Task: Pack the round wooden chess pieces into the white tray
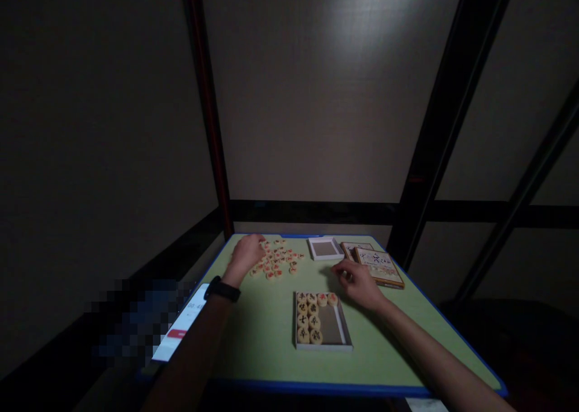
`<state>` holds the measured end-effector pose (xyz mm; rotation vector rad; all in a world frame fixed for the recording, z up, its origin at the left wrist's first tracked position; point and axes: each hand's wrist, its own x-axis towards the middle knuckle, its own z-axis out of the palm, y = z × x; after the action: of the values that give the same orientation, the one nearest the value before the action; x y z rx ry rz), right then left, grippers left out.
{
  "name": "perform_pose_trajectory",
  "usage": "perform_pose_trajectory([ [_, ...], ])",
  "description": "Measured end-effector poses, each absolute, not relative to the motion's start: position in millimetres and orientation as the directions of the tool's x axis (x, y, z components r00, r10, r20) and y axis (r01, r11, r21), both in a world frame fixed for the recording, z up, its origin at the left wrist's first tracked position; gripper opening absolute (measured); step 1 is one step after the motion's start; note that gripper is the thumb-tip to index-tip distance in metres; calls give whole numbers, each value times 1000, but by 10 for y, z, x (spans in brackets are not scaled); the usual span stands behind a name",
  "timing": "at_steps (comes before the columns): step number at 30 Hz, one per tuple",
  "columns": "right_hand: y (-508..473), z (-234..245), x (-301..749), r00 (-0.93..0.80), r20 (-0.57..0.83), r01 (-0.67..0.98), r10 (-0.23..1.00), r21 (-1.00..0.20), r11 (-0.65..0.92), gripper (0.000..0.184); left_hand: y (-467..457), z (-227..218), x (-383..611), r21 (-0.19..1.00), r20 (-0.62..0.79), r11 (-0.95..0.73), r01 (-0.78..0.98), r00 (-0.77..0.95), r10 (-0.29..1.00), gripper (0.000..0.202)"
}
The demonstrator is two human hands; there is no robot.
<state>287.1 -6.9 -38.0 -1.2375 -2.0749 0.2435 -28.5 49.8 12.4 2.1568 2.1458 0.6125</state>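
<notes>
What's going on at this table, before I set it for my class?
Someone's left hand is at the loose pieces on the table. The right hand is near a partly filled box; whether either hand holds a piece is unclear. Ten pieces show in that box, along its left side and far row.

On the table [262,339], loose game pieces [270,275] lie right of the left hand [248,253]. A phone [183,321] lies left of that forearm. Nearer the body than the right hand [358,283], and left of it, sits a tray [332,326], pieces along its left side and far end. Beyond that hand stands a second tray [325,248], two flat boxes [380,266] to its right.
</notes>
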Motion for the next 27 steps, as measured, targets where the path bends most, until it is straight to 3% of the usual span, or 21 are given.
perform_pose_trajectory([
  [3, -60, -456, 2861, -326, 489, 711, 809, -437, 550, 30, 645, 176, -623, 208, 141, 16, 978, -46, 989, 46],
  [11, -109, -519, 2822, -376, 474, 755, 796, -341, 560, 34, 922, -58, -828, 187, 50, -81, 979, 73, 996, 39],
  [19, -155, -480, 2793, -408, 471, 752, 782, -312, 580, 35, 1125, -208, -706, 163, 14, -80, 983, 79, 997, 35],
  [27, -147, -458, 2818, -417, 461, 765, 783, -288, 576, 34, 971, -60, -612, 133, 67, -152, 979, 144, 987, 35],
])
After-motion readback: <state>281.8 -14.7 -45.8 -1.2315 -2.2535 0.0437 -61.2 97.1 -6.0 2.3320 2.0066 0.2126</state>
